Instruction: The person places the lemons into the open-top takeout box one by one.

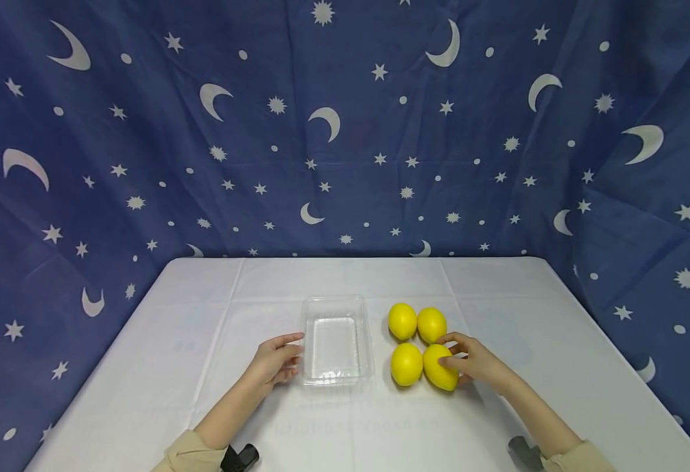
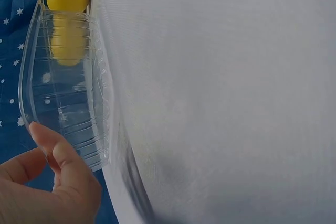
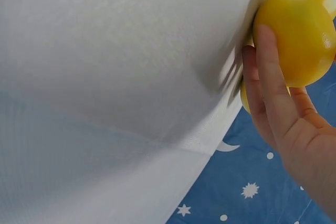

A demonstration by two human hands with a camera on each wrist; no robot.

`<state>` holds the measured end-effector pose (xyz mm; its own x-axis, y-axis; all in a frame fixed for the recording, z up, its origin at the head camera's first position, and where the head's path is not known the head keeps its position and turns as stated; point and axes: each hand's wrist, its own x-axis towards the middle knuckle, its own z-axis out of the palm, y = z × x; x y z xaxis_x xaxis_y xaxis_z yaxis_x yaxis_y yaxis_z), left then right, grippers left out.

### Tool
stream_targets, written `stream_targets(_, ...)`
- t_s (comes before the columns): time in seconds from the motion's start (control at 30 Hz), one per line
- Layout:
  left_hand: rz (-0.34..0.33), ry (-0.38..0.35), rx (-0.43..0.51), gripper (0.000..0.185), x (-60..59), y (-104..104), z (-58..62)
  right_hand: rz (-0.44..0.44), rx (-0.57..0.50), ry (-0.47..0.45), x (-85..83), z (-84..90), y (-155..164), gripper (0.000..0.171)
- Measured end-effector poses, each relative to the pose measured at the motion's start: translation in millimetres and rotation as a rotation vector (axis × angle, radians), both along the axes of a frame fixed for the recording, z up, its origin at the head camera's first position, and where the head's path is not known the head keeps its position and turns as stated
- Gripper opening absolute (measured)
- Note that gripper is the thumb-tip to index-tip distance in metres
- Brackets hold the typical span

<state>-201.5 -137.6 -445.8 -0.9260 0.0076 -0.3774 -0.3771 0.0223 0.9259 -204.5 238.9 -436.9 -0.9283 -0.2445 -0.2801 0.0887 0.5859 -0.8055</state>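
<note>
A clear plastic tray (image 1: 307,341) stands with nothing in it at the middle of the white table (image 1: 203,308). My left hand (image 1: 276,359) rests against its left wall, thumb on the rim. In the left wrist view one finger of the left hand (image 2: 50,179) touches the tray (image 2: 68,93). Right of the tray lie several yellow lemons in a square. My right hand (image 1: 474,359) grips the near right lemon (image 1: 439,370), thumb and fingers curled round it. The right wrist view shows the right hand's fingers (image 3: 273,93) lying along that lemon (image 3: 296,35).
The other lemons (image 1: 402,320) (image 1: 431,324) (image 1: 406,364) touch one another beside the held one. A blue cloth with moons and stars (image 1: 345,131) hangs behind the table and down both sides. White tabletop shows left of the tray and near me.
</note>
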Motion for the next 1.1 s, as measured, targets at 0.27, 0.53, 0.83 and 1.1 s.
stream_targets(0.27, -0.005, -0.01, 0.018, 0.041, 2.3, 1, 1.8, -0.048, 0.018, 0.032, 1.9, 2.8, 3, 0.049)
stream_targets(0.53, 0.001, -0.01, 0.037, 0.041, 3.3, 0, 0.9, -0.073, 0.031, 0.058, -1.4, 5.5, 5, 0.049)
stream_targets(0.83, -0.002, -0.013, 0.041, 0.041, 4.2, 1, -0.6, -0.075, 0.029, 0.081, -0.4, 14.2, 4, 0.047)
stream_targets(1.1, -0.002, -0.032, 0.054, 0.042, 2.3, 1, 3.0, -0.057, -0.011, 0.094, -1.7, 20.5, 3, 0.046)
